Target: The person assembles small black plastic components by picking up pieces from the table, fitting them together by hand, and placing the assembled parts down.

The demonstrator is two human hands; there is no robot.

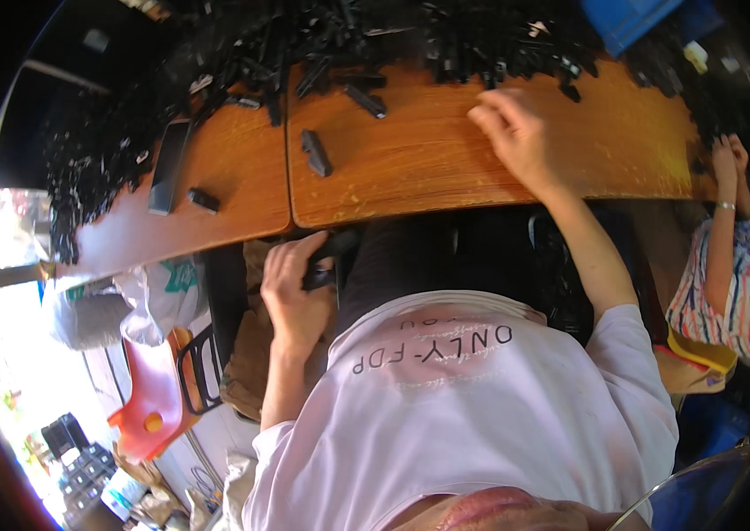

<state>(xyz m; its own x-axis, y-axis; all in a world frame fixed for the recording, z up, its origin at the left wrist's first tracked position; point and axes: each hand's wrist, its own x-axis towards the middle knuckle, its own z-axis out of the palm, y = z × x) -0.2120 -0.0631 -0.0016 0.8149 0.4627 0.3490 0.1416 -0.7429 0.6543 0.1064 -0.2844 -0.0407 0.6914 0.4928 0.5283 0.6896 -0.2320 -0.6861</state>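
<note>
My right hand [516,137] is over the wooden table [410,168], its fingers blurred but apart, with nothing visible in them. It is nearest the front of a big heap of small black plastic parts [472,53]. Below the table's near edge, my left hand [291,292] is curled round a dark object, apparently a black plastic part [320,276], mostly hidden by the fingers and the dark background. A single black part [315,153] lies on the tabletop between my hands. Another black part [364,101] rests at the heap's edge.
At left on the table lie a dark phone-like slab [170,166] and a short black piece [202,200]. A blue bin [630,22] stands at far right. Another person's hands [727,157] work at the right end. Bags [158,296] and a pink chair [147,403] are at left.
</note>
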